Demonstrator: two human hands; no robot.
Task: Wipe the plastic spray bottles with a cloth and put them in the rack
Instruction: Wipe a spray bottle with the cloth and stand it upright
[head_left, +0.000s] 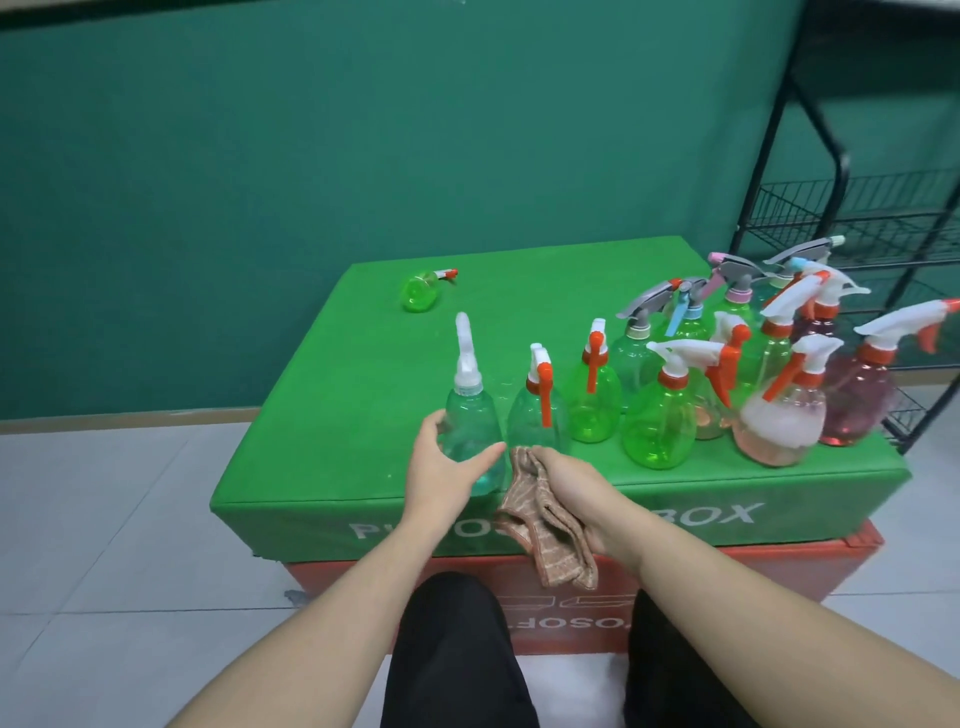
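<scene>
Spray bottle (470, 415), clear with a white nozzle, upright on green box (332, 415), cupped by left hand (441, 460): fingers behind, thumb in front, curled round the lower body. Just right of that hand, right hand (566, 493) gripping brown cloth (540, 525), bunched and hanging over the box edge. Beyond right hand, second clear bottle (535, 421), then cluster of green and pink bottles (727, 374). Far beyond left hand, green bottle (420, 292) lying on its side. Well right of both hands, black wire rack (857, 218); contents of its baskets not discernible.
</scene>
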